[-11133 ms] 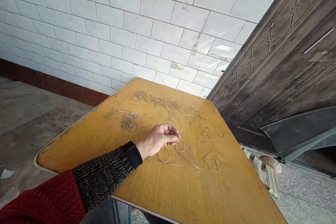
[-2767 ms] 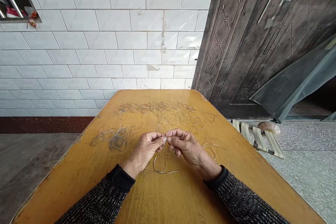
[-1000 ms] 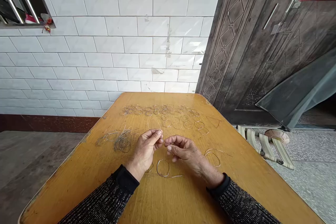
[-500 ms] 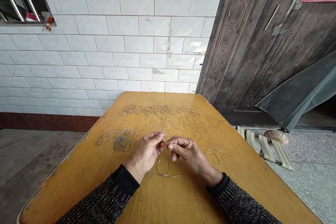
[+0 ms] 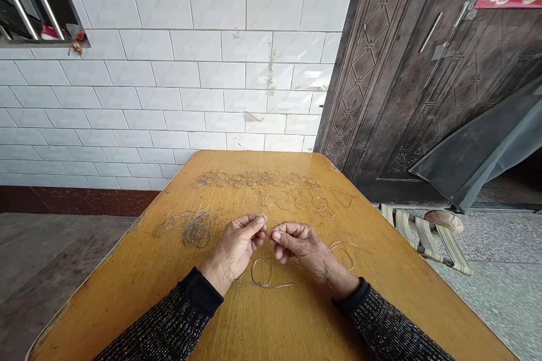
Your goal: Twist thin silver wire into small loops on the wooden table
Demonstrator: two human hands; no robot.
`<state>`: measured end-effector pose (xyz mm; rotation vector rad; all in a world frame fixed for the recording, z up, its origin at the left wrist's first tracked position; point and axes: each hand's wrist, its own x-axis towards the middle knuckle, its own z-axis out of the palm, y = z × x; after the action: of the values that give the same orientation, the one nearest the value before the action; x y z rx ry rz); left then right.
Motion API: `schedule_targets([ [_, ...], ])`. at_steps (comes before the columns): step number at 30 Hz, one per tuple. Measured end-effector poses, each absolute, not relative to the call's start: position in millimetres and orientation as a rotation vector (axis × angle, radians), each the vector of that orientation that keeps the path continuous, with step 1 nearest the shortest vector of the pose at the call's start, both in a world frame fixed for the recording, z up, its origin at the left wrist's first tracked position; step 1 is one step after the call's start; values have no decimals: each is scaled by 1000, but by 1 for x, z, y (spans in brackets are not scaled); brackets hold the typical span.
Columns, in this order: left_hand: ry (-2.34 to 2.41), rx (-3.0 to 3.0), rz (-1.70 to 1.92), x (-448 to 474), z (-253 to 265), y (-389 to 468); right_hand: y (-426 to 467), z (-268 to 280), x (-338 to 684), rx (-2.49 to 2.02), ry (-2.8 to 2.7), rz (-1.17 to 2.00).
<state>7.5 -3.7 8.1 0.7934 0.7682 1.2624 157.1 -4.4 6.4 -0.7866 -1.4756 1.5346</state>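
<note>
My left hand point(image 5: 239, 243) pinches a thin wire point(image 5: 263, 213) between thumb and forefinger, its tip poking up above the fingers. Close beside it, my right hand point(image 5: 298, 241) is closed in a pinch on the same wire, fingertips almost meeting those of the left. Much of this wire is hidden by my fingers. Just below the hands, a wire loop point(image 5: 261, 272) with a straight tail lies on the wooden table point(image 5: 262, 327). To the right of my right wrist rests another bent wire point(image 5: 347, 254).
A tangled pile of wires point(image 5: 197, 228) lies to the left. Several wire rings point(image 5: 252, 179) run in a row across the far part of the table, more rings point(image 5: 300, 200) in front. Behind stands a tiled wall point(image 5: 203, 73); a dark door point(image 5: 381, 96) and a striped stool point(image 5: 427, 237) are right.
Both hands stay together at the wire with only slight finger shifts. The whole view has moved a little, and the wires on the table lie as before.
</note>
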Motion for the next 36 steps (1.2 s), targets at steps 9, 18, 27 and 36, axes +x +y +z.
schedule_targets([
  [9,854,1115,1210,8,4,-6,-3,6,154,-931,-1468,1141],
  [18,850,1214,1161,7,4,-7,-1,3,157,-991,-1464,1028],
  [27,921,1280,1131,6,5,-6,-5,6,161,-1042,-1641,960],
  [36,944,1397,1095,6,9,-7,-11,13,164,-1024,-1880,530],
])
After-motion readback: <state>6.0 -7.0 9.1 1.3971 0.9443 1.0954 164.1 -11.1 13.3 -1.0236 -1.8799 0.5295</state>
